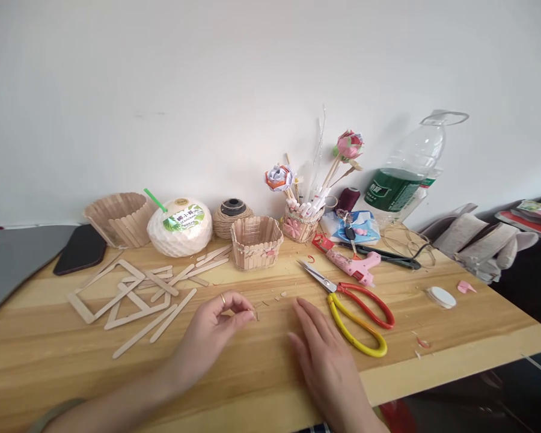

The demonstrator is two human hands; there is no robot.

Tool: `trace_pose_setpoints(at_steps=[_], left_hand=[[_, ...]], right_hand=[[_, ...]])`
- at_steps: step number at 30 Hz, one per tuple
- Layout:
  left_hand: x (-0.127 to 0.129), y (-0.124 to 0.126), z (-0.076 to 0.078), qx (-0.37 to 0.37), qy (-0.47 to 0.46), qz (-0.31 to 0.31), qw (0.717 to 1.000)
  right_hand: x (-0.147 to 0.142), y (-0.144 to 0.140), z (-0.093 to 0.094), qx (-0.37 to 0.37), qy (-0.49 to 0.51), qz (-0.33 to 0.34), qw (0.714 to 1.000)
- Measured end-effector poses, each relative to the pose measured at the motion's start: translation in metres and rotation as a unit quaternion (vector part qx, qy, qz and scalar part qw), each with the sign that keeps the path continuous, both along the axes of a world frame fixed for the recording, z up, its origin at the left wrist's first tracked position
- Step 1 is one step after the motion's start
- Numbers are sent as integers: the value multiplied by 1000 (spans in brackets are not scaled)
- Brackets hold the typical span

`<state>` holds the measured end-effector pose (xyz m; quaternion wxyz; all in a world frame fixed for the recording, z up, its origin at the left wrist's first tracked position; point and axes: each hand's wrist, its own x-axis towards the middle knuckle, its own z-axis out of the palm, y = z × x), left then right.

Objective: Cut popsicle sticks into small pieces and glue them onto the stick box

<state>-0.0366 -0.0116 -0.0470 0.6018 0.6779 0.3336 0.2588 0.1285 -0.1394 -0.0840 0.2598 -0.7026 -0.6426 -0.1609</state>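
With wood chips [270, 299] scattered on the counter [270, 373], the left hand [216, 328] pinches closed, apparently on 1 tiny chip, while the right hand [324, 349] lies flat and empty beside the scissors [351, 304]; clearing debris likely demands fine fingertip pinching.

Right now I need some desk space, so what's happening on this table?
A person sits at the light wooden table doing stick crafts. Their left hand pinches at small wood scraps, though what it grips is too small to tell. The right hand lies flat and open beside the red-and-yellow-handled scissors. Loose flat wooden craft sticks lie to the left, a small stick-built basket behind.
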Motion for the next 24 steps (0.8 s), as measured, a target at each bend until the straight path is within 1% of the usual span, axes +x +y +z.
trace_pose_setpoints(at_steps=[2,4,8,10,16,19,21,24], left_hand=[[1,2,0,-10,-5,16,1000],[1,5,0,-17,-8,38,999],[1,12,2,-7,-9,83,996],[1,17,3,-4,-10,101,995],[-1,30,2,20,-27,128,991],[-2,34,-1,19,-30,138,990],[-2,36,-2,20,-24,137,990],[-2,36,-3,26,-18,126,992]], right_hand=[[3,-6,-5,-49,-55,17,997],[4,-11,-7,-100,-88,38,990],[9,-19,-3,-174,-107,64,977],[13,-23,-1,-186,-113,73,973],[23,-37,-2,-149,-140,102,974],[26,-42,-1,-151,-138,101,974],[27,-39,2,-170,-120,101,973],[26,-23,11,-213,-64,119,968]])
